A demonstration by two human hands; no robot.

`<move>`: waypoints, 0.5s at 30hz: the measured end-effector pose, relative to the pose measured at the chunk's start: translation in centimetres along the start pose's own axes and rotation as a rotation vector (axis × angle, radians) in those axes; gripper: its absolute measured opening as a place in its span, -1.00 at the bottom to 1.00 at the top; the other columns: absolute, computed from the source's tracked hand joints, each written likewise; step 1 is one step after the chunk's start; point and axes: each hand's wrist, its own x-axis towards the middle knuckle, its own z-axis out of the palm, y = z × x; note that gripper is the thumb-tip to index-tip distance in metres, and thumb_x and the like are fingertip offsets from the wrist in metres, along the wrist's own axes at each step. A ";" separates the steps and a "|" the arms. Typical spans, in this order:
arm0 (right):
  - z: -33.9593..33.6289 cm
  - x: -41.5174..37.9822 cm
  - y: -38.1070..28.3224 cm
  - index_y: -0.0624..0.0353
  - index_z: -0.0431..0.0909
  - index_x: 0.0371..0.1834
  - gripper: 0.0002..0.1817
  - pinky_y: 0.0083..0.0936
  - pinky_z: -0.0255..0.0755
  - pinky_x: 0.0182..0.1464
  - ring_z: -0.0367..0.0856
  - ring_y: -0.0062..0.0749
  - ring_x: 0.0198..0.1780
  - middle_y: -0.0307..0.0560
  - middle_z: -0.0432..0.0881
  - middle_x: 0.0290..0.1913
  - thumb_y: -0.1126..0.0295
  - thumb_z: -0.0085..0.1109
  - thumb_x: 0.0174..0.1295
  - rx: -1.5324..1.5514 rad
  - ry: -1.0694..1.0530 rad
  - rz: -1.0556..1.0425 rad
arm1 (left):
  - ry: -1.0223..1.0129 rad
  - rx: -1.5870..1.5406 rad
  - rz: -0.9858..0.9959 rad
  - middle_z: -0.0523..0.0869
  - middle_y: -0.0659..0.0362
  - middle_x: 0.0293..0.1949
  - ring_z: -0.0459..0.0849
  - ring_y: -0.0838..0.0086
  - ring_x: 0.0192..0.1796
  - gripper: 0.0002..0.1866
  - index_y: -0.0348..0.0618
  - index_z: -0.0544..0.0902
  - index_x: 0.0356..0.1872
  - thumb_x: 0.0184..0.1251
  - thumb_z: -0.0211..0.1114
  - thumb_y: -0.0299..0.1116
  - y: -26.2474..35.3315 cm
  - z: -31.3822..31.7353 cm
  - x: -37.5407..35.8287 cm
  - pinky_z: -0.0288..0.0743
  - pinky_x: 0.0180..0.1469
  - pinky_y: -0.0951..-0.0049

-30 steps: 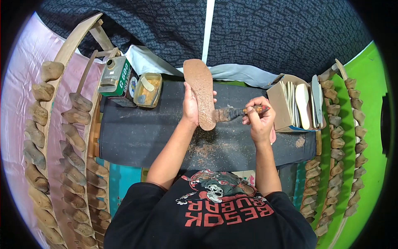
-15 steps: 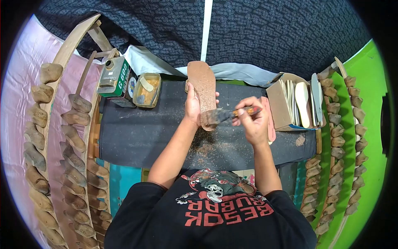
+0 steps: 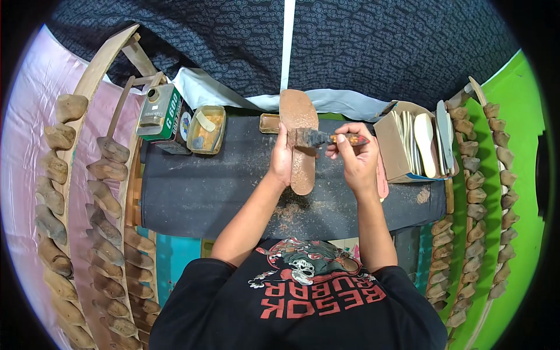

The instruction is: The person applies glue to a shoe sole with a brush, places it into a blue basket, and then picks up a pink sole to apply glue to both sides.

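My left hand [image 3: 281,163] is closed around the side of a brown shoe sole [image 3: 303,174], which stands out lengthwise above the table. Crumbs and shavings speckle the sole's upper face. A paintbrush [image 3: 318,139] with dark, worn bristles is in the fingers of my right hand [image 3: 357,160]; its bristles lie across the middle of the sole. Just beyond the left hand sits a small brown rectangular container [image 3: 269,123]. A pinkish sole-shaped piece [image 3: 381,178] lies beside the right hand.
Dark cloth covers the table [image 3: 192,186], with shavings [image 3: 290,214] scattered near its front. At left stand a green can [image 3: 160,119] and a tub [image 3: 206,129] of yellowish stuff. A cardboard box [image 3: 392,146] holds several insoles at right. Racks of wooden shoe lasts [image 3: 70,107] flank both sides.
The brush has moved from the near end of the sole up to its middle. The sole has shifted slightly right and straightened, uncovering the small brown container.
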 end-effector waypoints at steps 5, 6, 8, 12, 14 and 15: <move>-0.7 -2.2 0.3 0.25 0.50 -0.10 -0.89 -0.66 0.59 -0.30 0.65 -0.64 -0.37 -0.21 0.63 -0.32 0.45 0.18 0.44 -0.022 -0.086 0.090 | 0.077 -0.006 0.035 0.71 0.09 -0.04 0.75 0.37 -0.08 -0.25 -0.13 0.49 0.26 0.61 -0.35 0.31 0.6 -1.5 -0.3 0.72 -0.07 0.28; -1.2 -2.5 0.0 0.26 0.51 -0.11 -0.89 -0.66 0.59 -0.30 0.65 -0.64 -0.39 -0.22 0.62 -0.34 0.46 0.18 0.43 -0.045 -0.128 0.135 | -0.007 0.000 0.012 0.71 0.07 -0.06 0.75 0.36 -0.10 -0.25 -0.15 0.49 0.25 0.61 -0.35 0.31 0.8 -2.0 -0.4 0.74 -0.11 0.29; -1.4 -2.7 -0.3 0.26 0.52 -0.15 -0.93 -0.64 0.58 -0.33 0.63 -0.65 -0.43 -0.24 0.60 -0.37 0.50 0.17 0.40 -0.060 -0.149 0.179 | 0.025 0.014 0.025 0.73 0.03 -0.09 0.77 0.33 -0.16 -0.25 -0.15 0.49 0.25 0.61 -0.35 0.31 0.6 -2.3 -0.2 0.75 -0.14 0.31; 0.0 -2.3 -1.0 0.26 0.52 -0.22 -0.96 -0.64 0.57 -0.35 0.62 -0.66 -0.45 -0.25 0.59 -0.40 0.53 0.17 0.37 0.042 -0.103 0.159 | 0.016 -0.045 0.049 0.75 -0.02 -0.10 0.79 0.29 -0.21 -0.25 -0.17 0.51 0.24 0.61 -0.35 0.30 0.5 -2.1 0.2 0.75 -0.18 0.30; -0.2 -2.5 -1.3 0.26 0.52 -0.24 -0.96 -0.65 0.57 -0.36 0.61 -0.67 -0.45 -0.25 0.60 -0.41 0.53 0.17 0.36 -0.023 -0.131 0.165 | 0.013 -0.025 0.076 0.73 0.01 -0.11 0.78 0.30 -0.18 -0.24 -0.18 0.50 0.24 0.61 -0.35 0.31 0.7 -2.4 0.6 0.74 -0.17 0.29; -0.3 -2.6 -1.4 0.26 0.53 -0.25 -0.96 -0.65 0.56 -0.36 0.61 -0.67 -0.46 -0.25 0.60 -0.42 0.54 0.17 0.35 -0.089 -0.167 0.174 | 0.015 -0.007 0.109 0.72 0.03 -0.12 0.76 0.31 -0.14 -0.23 -0.19 0.48 0.25 0.60 -0.35 0.31 0.9 -2.3 0.7 0.74 -0.16 0.29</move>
